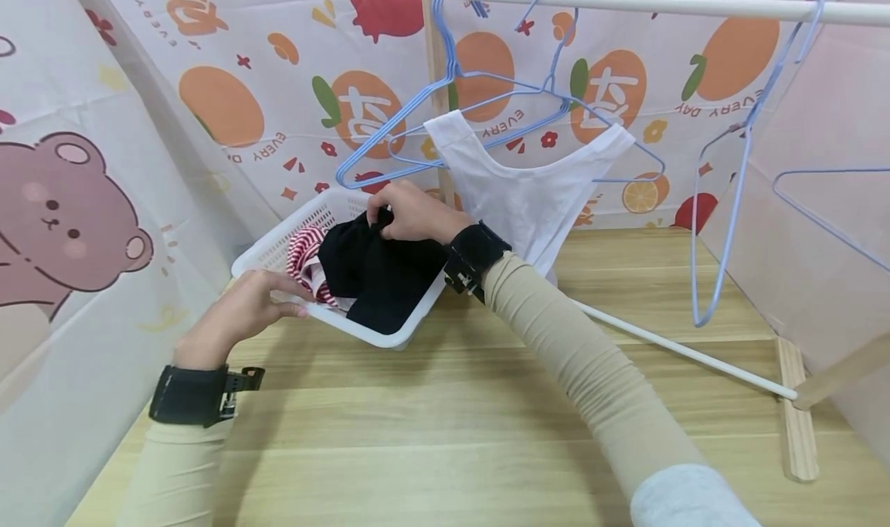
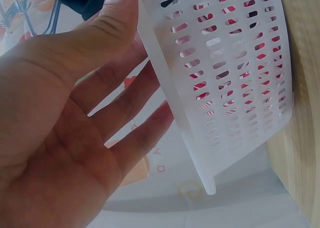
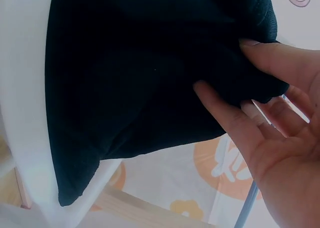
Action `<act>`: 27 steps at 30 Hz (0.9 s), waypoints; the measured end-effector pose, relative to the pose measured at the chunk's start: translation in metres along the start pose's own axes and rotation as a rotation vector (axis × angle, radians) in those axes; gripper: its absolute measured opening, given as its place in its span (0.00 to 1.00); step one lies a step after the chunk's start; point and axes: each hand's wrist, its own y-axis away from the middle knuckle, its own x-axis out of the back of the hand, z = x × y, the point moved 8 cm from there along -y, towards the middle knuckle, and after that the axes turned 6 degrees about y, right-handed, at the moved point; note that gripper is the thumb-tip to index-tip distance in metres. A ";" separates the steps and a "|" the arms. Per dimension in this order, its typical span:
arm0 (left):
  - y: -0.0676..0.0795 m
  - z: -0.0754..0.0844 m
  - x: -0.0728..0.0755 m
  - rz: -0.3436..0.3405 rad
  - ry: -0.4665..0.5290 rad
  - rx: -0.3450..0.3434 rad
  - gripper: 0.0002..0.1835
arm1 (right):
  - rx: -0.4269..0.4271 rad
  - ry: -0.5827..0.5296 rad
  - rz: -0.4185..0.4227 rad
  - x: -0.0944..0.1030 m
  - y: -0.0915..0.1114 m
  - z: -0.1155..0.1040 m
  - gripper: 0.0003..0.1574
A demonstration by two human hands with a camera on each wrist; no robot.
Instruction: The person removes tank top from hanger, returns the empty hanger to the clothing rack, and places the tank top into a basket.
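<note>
A white plastic basket [image 1: 399,335] with slotted walls holds a black cloth garment [image 1: 378,280] and a red-and-white striped one [image 1: 303,250]. My right hand [image 1: 413,212] reaches in from the right and pinches a fold of the black garment between thumb and fingers. In the right wrist view that dark cloth [image 3: 125,77] bunches up at the fingertips. My left hand [image 1: 253,307] holds the basket's near left rim, thumb and fingers on either side of it. Seen from the left wrist, the fingers pass behind the rim, partly hidden by the slotted wall [image 2: 220,72].
A clothes rack's white rail [image 1: 626,1] runs above, with blue hangers [image 1: 396,125] on it. One carries a white sleeveless top [image 1: 528,195], just right of my right hand. A low white bar [image 1: 681,348] and wooden foot [image 1: 799,434] stand on the wooden tabletop [image 1: 389,434].
</note>
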 end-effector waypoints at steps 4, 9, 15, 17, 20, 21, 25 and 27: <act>0.001 0.001 0.001 0.002 -0.002 -0.006 0.12 | -0.011 0.009 -0.021 -0.001 -0.001 0.001 0.06; 0.001 0.000 0.001 0.000 -0.006 -0.004 0.12 | -0.049 0.019 -0.054 -0.005 0.000 0.004 0.07; 0.001 0.000 0.000 -0.014 -0.005 0.008 0.12 | -0.077 0.047 -0.113 -0.016 0.002 0.006 0.08; 0.001 0.001 0.000 -0.018 -0.004 0.009 0.12 | -0.076 0.048 -0.117 -0.018 0.002 0.006 0.09; 0.001 0.001 0.000 -0.017 -0.009 0.009 0.12 | -0.075 0.041 -0.126 -0.020 0.002 0.006 0.09; 0.001 0.001 0.000 -0.016 -0.011 0.008 0.11 | -0.074 0.035 -0.129 -0.021 0.002 0.006 0.09; 0.001 0.001 0.001 -0.010 -0.021 0.004 0.12 | -0.075 0.038 -0.154 -0.027 0.002 0.007 0.08; 0.001 0.001 0.001 -0.009 -0.023 0.002 0.12 | -0.084 0.046 -0.172 -0.030 0.001 0.008 0.08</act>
